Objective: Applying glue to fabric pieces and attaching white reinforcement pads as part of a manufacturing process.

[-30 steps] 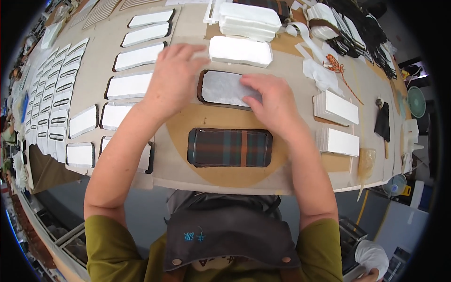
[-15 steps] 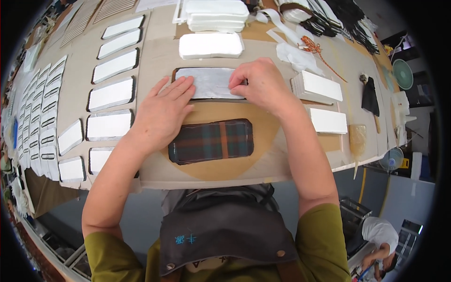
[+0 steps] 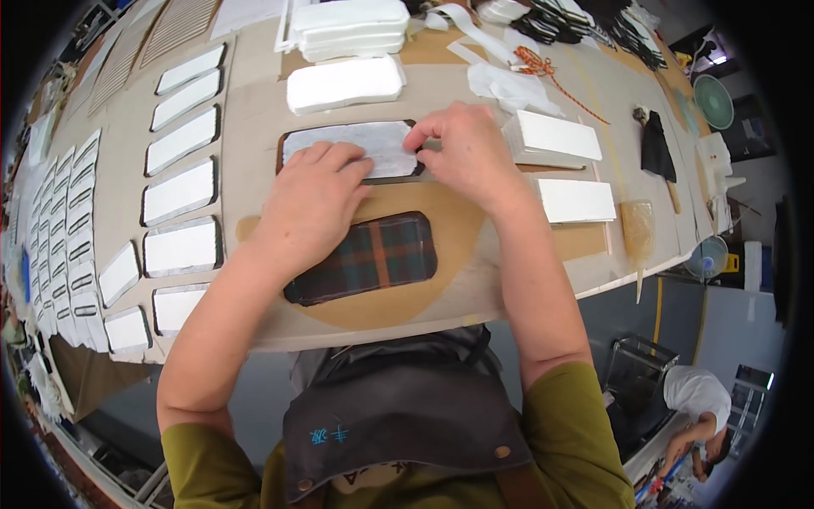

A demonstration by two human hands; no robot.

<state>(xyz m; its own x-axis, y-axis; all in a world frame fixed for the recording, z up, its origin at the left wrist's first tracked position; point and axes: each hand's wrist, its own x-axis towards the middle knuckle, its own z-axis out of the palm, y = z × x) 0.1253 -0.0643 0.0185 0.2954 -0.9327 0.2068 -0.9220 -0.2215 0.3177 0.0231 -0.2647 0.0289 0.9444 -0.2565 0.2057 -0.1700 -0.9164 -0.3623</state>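
Note:
A flat rounded panel with a white padded face and dark edge (image 3: 356, 144) lies on the brown work table (image 3: 254, 110). My left hand (image 3: 309, 204) rests palm down on its near left part, fingers spread. My right hand (image 3: 462, 153) pinches the panel's right end between thumb and fingers. Just nearer to me lies a similar panel covered in dark plaid fabric (image 3: 365, 259), partly under my left wrist.
Rows of finished white panels with dark rims (image 3: 182, 195) fill the table's left. White foam pads (image 3: 343, 83) and a stack of them (image 3: 348, 24) lie beyond. Two white blocks (image 3: 577, 199) sit right, near a glue dish (image 3: 638, 229). Another person (image 3: 699, 407) crouches at lower right.
My left hand slid from the panel's far left down onto its near edge. My right hand moved to the panel's right end and now pinches it.

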